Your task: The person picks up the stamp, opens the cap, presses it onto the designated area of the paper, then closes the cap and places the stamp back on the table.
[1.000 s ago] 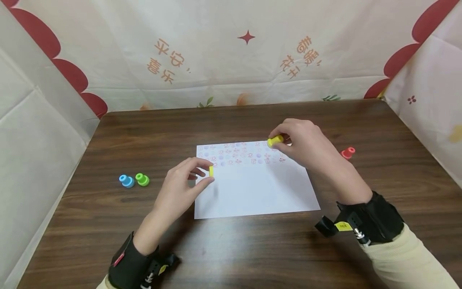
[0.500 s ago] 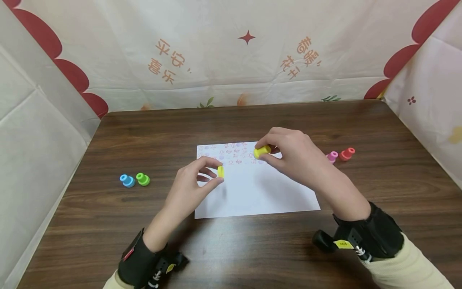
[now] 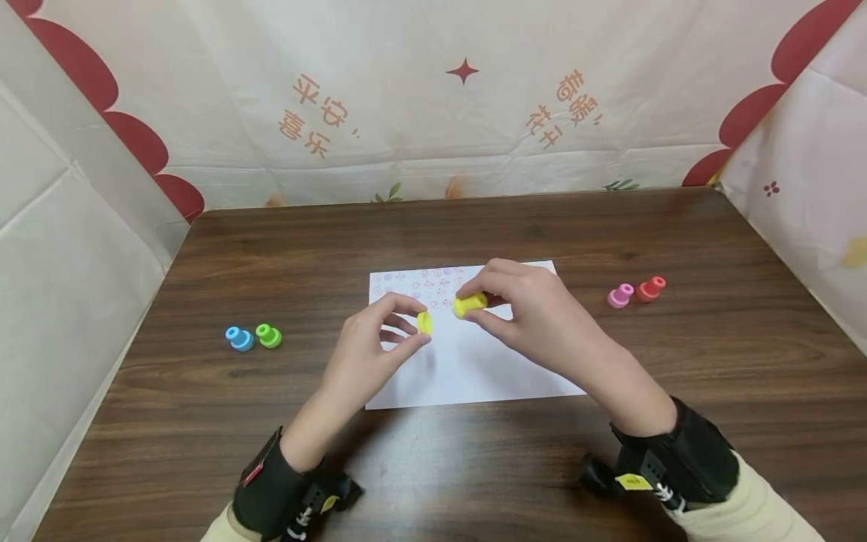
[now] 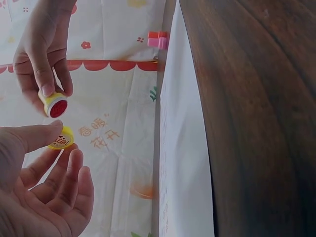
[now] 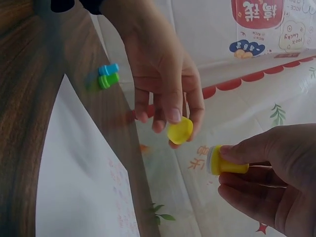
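My right hand (image 3: 524, 312) pinches a yellow stamp (image 3: 470, 304) by its handle, above the paper. In the left wrist view the stamp's red printing face (image 4: 59, 108) is bare and points toward my left hand. Between thumb and forefinger, my left hand (image 3: 372, 339) holds the yellow stamp cap (image 3: 424, 323), its round end bearing a printed label. Stamp and cap are a short gap apart. Beneath both hands lies a white sheet of paper (image 3: 474, 369), with rows of small red and purple stamped marks along its far part, partly hidden by my right hand.
A blue stamp (image 3: 240, 339) and a green stamp (image 3: 268, 336) stand side by side on the wooden table (image 3: 169, 421) at left. At right are a pink stamp (image 3: 619, 296) and a red stamp (image 3: 652, 289). A patterned white cloth (image 3: 420, 113) hangs behind the table.
My right hand has moved left and nearer with the yellow stamp, uncovering the pink stamp. My left hand has shifted right with the cap, so the gap between them has narrowed.
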Demonstrator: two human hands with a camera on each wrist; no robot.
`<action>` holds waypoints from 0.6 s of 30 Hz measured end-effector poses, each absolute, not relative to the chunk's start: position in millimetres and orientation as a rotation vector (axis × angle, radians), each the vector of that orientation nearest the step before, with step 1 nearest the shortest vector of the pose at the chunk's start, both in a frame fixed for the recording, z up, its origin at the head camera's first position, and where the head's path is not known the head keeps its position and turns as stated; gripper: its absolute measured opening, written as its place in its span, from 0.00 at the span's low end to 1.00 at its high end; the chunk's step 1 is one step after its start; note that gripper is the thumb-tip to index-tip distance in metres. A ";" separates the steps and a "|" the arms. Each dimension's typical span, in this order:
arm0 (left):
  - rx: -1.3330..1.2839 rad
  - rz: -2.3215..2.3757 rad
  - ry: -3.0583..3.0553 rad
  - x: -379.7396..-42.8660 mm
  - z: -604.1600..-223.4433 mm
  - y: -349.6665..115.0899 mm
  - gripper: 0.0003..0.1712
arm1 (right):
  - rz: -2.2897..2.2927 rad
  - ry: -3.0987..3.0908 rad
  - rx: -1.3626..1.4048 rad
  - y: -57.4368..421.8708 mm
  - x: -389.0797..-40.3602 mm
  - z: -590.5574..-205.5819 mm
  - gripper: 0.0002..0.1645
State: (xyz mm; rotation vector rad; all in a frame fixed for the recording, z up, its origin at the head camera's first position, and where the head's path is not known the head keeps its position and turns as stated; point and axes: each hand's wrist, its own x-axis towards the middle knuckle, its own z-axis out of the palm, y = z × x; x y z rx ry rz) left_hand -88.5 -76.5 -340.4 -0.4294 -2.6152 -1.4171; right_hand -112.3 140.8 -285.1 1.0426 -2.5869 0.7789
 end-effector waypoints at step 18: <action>-0.481 -1.512 -2.569 -87.6 -341.7 -67.5 0.18 | 0.867 -2.578 1.060 130.2 -107.2 -297.0 0.12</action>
